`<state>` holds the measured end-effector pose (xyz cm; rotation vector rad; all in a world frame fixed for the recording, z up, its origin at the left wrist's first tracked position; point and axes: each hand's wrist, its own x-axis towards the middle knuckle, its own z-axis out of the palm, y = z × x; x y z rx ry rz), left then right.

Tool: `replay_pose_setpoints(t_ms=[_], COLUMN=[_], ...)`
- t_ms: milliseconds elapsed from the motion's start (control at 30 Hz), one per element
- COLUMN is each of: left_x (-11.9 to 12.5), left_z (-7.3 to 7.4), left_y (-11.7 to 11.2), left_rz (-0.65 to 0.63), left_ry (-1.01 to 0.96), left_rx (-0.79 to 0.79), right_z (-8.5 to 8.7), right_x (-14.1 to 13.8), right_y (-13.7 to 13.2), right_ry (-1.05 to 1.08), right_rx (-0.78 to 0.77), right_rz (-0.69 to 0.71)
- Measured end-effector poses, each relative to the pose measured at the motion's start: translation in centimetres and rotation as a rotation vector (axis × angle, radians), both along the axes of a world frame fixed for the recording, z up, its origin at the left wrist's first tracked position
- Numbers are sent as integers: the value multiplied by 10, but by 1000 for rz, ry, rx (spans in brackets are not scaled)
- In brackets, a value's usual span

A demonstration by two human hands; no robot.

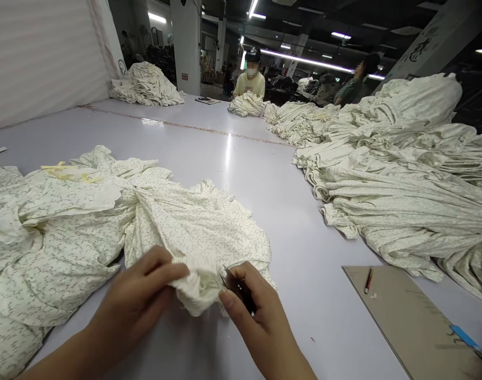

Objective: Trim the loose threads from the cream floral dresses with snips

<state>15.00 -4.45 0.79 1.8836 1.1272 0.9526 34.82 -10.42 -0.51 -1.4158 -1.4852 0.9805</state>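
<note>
A cream garment with a small leaf print [193, 221] lies bunched on the pale table in front of me. My left hand [140, 295] pinches its gathered elastic edge [197, 287], fingers closed on the cloth. My right hand [252, 311] is closed around small dark thread snips [237, 287], whose blades touch that same gathered edge. More of the printed fabric [47, 237] spreads away to the left, with yellow strips [67, 171] lying on top.
A tall pile of the same garments [403, 184] fills the right side. A brown board [415, 322] with a red pen [368, 280] lies at the front right. Two people sit at the far end, near more stacks [146, 84].
</note>
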Motion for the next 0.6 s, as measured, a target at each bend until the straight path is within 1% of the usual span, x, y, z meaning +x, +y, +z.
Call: replay_pose_setpoints(t_ms=[33, 67, 100, 167, 200, 233, 267, 300, 400, 500, 600], left_x=[0, -1, -1, -1, -1, 0, 1, 2, 6, 7, 7], left_z=[1, 1, 1, 0, 0, -1, -2, -3, -6, -9, -12], left_y=[1, 2, 2, 2, 2, 1, 1, 0, -3, -5, -6], left_rz=[89, 156, 180, 116, 67, 31, 15, 14, 23, -21, -47], left_ry=[-32, -91, -183, -407, -512, -595, -652, -688, -750, -784, -796], left_rx=[6, -70, -221, -605, -759, -867, -936, -973, -1008, -1016, -1027], right_z=[-2, -5, -8, -14, -17, -18, -19, -19, -18, -17, -19], right_x=[-2, -5, -8, -16, -19, -22, -24, -26, -31, -34, -37], right_y=[2, 4, 5, 5, 4, 3, 2, 0, -3, -3, -2], right_ry=[79, 138, 178, 202, 190, 163, 122, 71, -73, -132, -161], right_rx=[-13, -21, -22, -5, 6, 20, 41, 68, 175, 256, 290], right_rz=[23, 50, 80, 133, 155, 163, 157, 139, 88, 81, 34])
